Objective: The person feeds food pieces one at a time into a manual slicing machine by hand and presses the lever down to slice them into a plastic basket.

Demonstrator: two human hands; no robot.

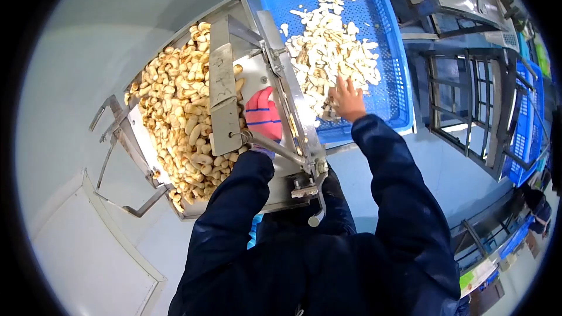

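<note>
pale cream slices (336,52) lie in a loose heap at 12 o'clock from the right hand (349,100), which is bare and open, fingers spread over the heap's near edge; whether the fingertips press on any slice i cannot tell. the left hand (263,118), in a pink glove with blue stripes, lies back up over a bare metal plate (253,72), its fingers close together; whether it grips anything underneath is hidden. tan, stubby whole pieces (181,105), mushrooms by the look of them, are piled at 9 o'clock from it, beyond an upright metal guard (222,76) with dark handwriting.

the slices sit in a blue perforated basket (386,41), bunched towards its 9 o'clock side, with bare mesh showing at 3 o'clock. the whole pieces fill a shallow metal tray (234,4). between tray and basket runs a long metal rail (293,88), and a rounded handle end (316,220) juts out at 6 o'clock.

a bent metal frame (126,158) stands out at 8 o'clock from the tray. past the basket, at 3 o'clock, is an open metal rack (468,99), with more blue crates (524,123) behind it. the floor (351,181) is pale blue.
</note>
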